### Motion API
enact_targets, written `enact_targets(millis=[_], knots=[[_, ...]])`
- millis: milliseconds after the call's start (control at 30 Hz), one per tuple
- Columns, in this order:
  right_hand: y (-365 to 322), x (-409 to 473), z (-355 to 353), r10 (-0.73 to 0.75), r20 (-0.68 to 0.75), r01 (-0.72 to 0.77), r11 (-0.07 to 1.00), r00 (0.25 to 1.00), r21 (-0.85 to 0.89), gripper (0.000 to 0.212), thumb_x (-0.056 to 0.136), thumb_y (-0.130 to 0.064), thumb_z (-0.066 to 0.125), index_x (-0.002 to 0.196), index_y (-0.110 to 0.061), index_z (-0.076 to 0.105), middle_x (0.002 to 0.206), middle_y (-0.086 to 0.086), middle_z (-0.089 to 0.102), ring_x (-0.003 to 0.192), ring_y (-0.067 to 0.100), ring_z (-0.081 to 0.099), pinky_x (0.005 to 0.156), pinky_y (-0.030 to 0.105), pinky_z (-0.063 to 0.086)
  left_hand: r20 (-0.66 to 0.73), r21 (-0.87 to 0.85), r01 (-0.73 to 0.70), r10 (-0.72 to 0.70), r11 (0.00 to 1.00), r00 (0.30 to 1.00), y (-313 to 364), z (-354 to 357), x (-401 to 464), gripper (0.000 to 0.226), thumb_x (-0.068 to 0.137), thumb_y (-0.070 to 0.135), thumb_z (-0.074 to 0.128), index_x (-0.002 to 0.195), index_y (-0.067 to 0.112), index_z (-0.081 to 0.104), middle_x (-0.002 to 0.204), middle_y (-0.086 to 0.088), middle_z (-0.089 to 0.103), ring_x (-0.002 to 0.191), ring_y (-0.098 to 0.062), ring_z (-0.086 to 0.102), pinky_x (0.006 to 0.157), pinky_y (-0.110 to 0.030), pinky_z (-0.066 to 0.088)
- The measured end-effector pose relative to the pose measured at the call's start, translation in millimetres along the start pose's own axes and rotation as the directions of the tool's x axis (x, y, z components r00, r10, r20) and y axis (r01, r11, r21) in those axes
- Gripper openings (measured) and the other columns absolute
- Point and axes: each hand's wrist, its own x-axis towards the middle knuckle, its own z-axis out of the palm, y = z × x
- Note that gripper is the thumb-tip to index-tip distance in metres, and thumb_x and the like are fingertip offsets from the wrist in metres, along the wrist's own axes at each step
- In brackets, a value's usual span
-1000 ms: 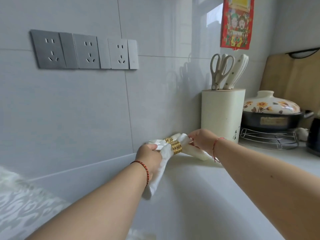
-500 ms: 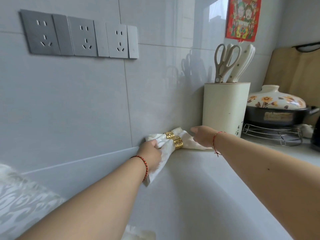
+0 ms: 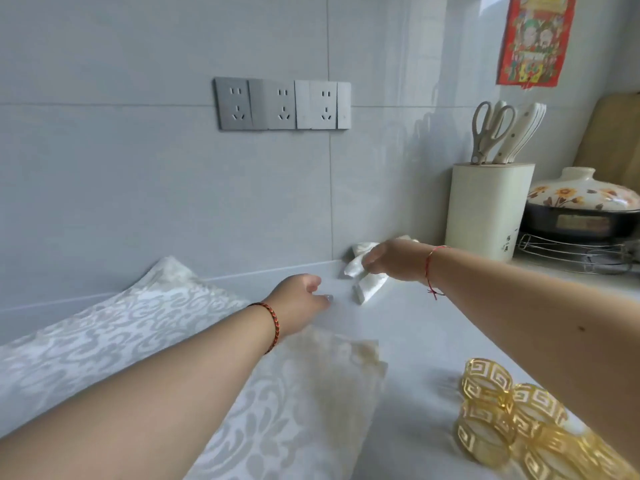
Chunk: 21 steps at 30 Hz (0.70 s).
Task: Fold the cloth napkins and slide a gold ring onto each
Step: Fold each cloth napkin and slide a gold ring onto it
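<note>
- i take the knife block [image 3: 485, 209] as my landmark; it stands on the counter [image 3: 408, 334] against the tiled wall, with scissors [image 3: 486, 131] and pale knife handles [image 3: 523, 129] sticking out of its top.
- just left of the knife block, at the foot of the wall, lies a folded napkin [image 3: 363, 282]; two white ends of it show, and its middle is hidden under my right hand [image 3: 394, 259].
- my right hand lies over that napkin with the fingers bent down onto the cloth; i cannot tell whether they grip it or only rest on it.
- i cannot see a ring on that napkin from here.
- my left hand [image 3: 299, 303] is further left of the knife block, low over the bare counter, fingers loosely curled and holding nothing, apart from the napkin.
- well left of the knife block and nearer to me, a patterned white cloth [image 3: 104, 337] lies spread along the wall.
- a second patterned cloth [image 3: 301, 410] lies nearer still, partly under my left forearm.
- well in front of the knife block, close to me, a cluster of gold rings [image 3: 498, 410] sits on the counter, touching one another, partly hidden by my right forearm.
- right of the knife block a dark pot with a flowered lid [image 3: 581, 199] sits on a wire rack [image 3: 571, 254].
- up the wall to the left of the knife block is a row of sockets [image 3: 282, 103]; above it hangs a red poster [image 3: 535, 39].
</note>
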Motion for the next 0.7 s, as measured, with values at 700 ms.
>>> enact_targets(millis=[700], knots=[[-180.4, -226.4, 159.6, -0.629, 0.233, 0.650, 0.760, 0.742, -0.016, 0.058, 0.093, -0.042, 0.053, 0.141, -0.011, 0.042, 0.150, -0.003, 0.035, 0.137, 0.010, 0.031, 0.109, 0.013, 0.021, 0.177, 0.564, -0.135, 0.040, 0.815, 0.983, -123.1, -123.1, -340.0, 0.059, 0.097, 0.049, 0.043, 0.151, 0.036, 0.022, 0.157, 0.022, 0.008, 0.140, 0.011, 0.003, 0.108, -0.007, 0.000]])
